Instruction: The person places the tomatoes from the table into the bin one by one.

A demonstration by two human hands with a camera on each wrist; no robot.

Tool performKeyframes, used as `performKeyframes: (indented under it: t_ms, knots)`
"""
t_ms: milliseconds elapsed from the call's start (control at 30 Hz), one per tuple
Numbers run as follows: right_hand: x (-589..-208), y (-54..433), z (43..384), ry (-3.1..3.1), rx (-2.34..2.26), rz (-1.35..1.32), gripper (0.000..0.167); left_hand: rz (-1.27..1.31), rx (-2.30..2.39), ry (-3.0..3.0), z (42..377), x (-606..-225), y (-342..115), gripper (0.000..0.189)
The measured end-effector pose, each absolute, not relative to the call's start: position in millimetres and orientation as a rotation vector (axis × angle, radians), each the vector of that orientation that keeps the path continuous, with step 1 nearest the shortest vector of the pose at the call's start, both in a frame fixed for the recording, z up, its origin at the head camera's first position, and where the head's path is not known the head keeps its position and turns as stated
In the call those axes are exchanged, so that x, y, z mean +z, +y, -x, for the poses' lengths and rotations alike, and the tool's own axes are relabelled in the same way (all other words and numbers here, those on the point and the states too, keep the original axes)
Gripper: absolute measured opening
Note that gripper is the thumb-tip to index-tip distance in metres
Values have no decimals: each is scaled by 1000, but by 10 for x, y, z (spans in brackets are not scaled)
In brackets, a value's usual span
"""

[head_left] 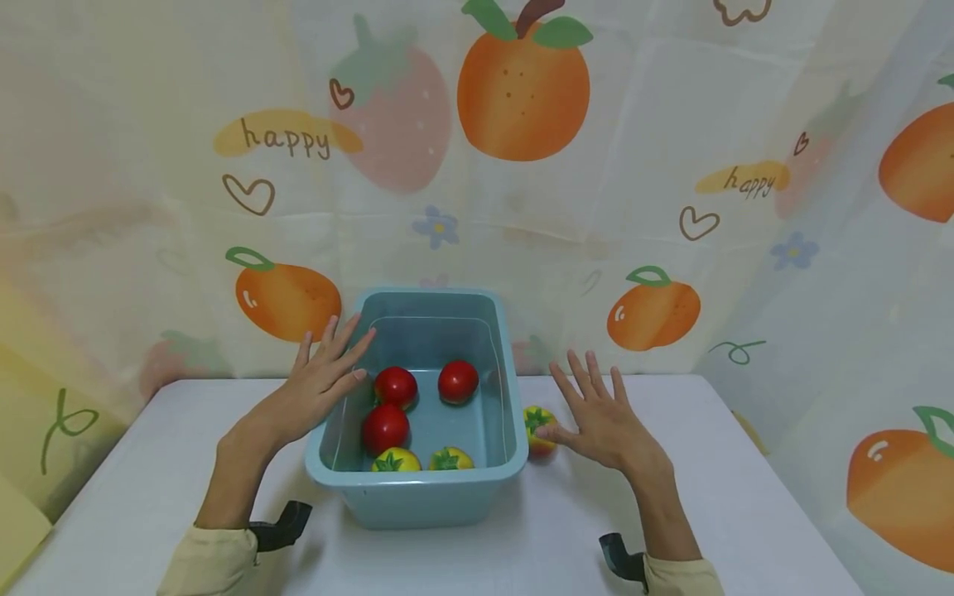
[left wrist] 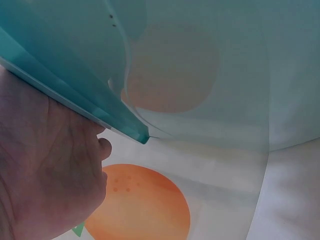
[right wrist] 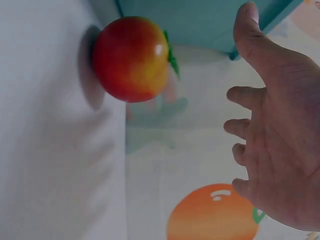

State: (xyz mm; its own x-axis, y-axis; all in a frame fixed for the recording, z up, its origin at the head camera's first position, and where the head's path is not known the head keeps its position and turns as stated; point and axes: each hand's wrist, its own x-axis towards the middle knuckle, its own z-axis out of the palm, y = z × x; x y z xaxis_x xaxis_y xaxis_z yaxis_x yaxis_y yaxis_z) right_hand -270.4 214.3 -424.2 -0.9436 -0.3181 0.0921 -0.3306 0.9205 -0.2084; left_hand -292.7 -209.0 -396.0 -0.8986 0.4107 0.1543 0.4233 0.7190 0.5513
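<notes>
A light-blue plastic bin (head_left: 417, 501) stands on the white table. In it lie three glossy red tomatoes, one of them at the right (head_left: 458, 382), plus two yellow-topped ones with green calyxes (head_left: 450, 459) partly hidden by the front wall. My left hand (head_left: 316, 389) is spread at the bin's left rim, its fingers straight and holding nothing; the left wrist view has the palm right by the rim. Outside the bin's right wall sits a red-and-yellow tomato (right wrist: 130, 60) with a green calyx. Beside it my right hand (head_left: 599, 422) hovers with spread fingers, its thumb overlapping the tomato in the head view.
Behind the table (head_left: 745, 497) hangs a pale curtain (head_left: 633, 108) printed with fruit, hearts and words. The bin's far end stands close to it. A black strap piece (head_left: 281, 526) juts from the left wrist, and a similar black piece (head_left: 620, 559) from the right.
</notes>
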Motion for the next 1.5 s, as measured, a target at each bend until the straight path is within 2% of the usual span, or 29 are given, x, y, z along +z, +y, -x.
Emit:
performKeyframes:
  t_ms: [600,933,1200,1500]
  knots:
    - [-4563,2076,2839,-3192,385,-547,94,712,-924,-2895,2925,-3960,-2085,66]
    - [-4644,2049,2867,-3225,399,-527,83,680,-926,-2902,2924,-3980,-2074,69]
    - [-4593,2098,2862,-3185,336,-543,83,699,-924,-2898,2928,-3981,-2076,68]
    - [-4333,2174,2775,-3047,378,-519,82,701,-925,-2895,2934,-3967,-2087,67]
